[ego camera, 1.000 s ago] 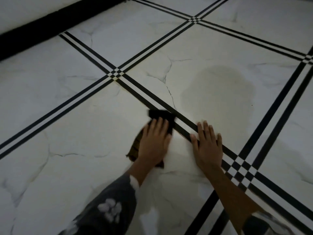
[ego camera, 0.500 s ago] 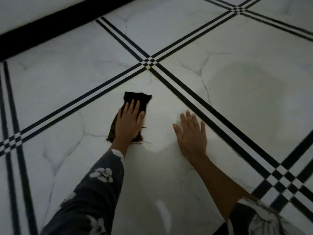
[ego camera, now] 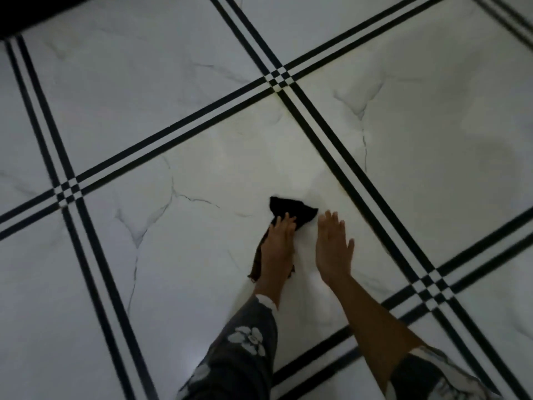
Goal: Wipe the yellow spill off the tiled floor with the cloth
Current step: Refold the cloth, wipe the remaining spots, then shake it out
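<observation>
My left hand (ego camera: 278, 248) lies flat on a dark cloth (ego camera: 291, 209) and presses it onto a white marble-patterned tile (ego camera: 202, 255). The cloth's black end sticks out beyond my fingertips; a brownish edge shows along the left of my wrist. My right hand (ego camera: 333, 249) rests flat on the same tile, fingers apart, just right of the cloth and holding nothing. A faint yellowish film (ego camera: 259, 157) tints the tile beyond the cloth. A dull wet-looking patch (ego camera: 490, 157) lies on the tile to the far right.
Black double-stripe borders (ego camera: 354, 180) cross the floor in a diagonal grid, with checkered crossings (ego camera: 278, 77). A dark skirting strip (ego camera: 11, 15) sits at the top left corner. Both forearms wear dark floral sleeves (ego camera: 242, 350).
Both hands and the cloth have shifted across the tile, away from the stripe they were at a second ago. The view has swung, so the big dull patch now sits at the far right.
</observation>
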Demonstrator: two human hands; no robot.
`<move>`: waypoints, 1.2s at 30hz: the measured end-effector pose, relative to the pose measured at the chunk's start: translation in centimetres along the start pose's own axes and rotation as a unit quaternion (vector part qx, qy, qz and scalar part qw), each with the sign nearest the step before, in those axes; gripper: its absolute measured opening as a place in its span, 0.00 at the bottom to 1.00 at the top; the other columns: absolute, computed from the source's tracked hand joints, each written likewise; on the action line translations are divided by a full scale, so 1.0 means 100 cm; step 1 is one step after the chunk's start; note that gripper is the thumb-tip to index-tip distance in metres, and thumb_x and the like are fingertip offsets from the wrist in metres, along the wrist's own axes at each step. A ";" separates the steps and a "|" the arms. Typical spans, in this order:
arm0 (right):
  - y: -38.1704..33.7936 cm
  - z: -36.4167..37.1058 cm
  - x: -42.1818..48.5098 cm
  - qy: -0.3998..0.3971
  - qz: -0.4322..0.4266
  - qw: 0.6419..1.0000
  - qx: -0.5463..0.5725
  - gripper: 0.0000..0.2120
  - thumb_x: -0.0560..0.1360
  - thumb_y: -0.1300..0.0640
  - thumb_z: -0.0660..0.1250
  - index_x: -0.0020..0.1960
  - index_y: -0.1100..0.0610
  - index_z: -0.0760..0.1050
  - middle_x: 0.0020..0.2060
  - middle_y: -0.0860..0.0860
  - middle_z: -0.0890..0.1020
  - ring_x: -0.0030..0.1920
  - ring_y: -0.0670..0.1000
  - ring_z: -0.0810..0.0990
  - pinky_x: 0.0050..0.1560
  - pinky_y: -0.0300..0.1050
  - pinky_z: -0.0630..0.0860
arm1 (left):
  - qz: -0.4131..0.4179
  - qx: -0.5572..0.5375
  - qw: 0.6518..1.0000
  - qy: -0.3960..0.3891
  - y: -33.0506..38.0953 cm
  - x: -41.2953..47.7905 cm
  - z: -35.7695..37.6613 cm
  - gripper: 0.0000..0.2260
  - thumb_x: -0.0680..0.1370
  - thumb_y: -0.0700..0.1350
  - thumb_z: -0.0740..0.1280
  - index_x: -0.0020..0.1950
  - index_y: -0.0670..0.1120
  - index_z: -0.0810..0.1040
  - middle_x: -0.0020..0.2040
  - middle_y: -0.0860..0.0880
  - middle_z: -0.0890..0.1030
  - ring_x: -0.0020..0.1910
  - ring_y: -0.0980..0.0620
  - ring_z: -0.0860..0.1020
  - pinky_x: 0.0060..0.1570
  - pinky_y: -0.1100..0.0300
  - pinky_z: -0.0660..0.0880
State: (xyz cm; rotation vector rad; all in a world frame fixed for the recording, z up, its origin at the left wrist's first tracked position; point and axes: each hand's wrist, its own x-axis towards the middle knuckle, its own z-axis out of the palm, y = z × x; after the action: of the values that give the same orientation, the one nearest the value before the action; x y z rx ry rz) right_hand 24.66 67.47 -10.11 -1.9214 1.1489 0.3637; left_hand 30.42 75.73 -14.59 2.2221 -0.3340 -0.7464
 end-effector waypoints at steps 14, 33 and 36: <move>-0.180 -0.303 -0.273 -0.228 0.143 0.909 0.318 0.17 0.75 0.44 0.63 0.59 0.52 0.73 0.61 0.55 0.76 0.57 0.55 0.77 0.63 0.56 0.70 | -0.203 -0.416 0.878 -0.125 0.341 -0.222 -0.246 0.16 0.76 0.51 0.65 0.59 0.43 0.80 0.55 0.42 0.83 0.51 0.47 0.82 0.49 0.59 0.79; -0.277 -0.596 -0.599 -0.226 -0.246 0.904 0.266 0.11 0.77 0.55 0.61 0.58 0.51 0.75 0.59 0.54 0.78 0.59 0.54 0.76 0.57 0.51 0.72 | 0.099 -0.287 0.930 0.207 0.679 -0.552 -0.430 0.06 0.75 0.38 0.68 0.51 0.40 0.80 0.41 0.47 0.80 0.39 0.53 0.78 0.34 0.69 0.76; -0.253 -0.619 -0.637 -0.264 -0.253 0.901 0.235 0.23 0.74 0.38 0.59 0.62 0.52 0.73 0.59 0.53 0.78 0.60 0.54 0.75 0.58 0.53 0.74 | 0.124 -0.280 0.935 0.178 0.707 -0.597 -0.395 0.06 0.75 0.39 0.68 0.51 0.41 0.80 0.46 0.44 0.81 0.45 0.49 0.79 0.42 0.64 0.78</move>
State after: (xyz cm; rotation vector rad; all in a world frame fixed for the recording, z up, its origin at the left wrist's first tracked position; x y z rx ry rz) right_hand 1.23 61.72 79.05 -1.4811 0.3123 0.2633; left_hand 6.41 77.18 83.14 1.6846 -0.1838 -0.2443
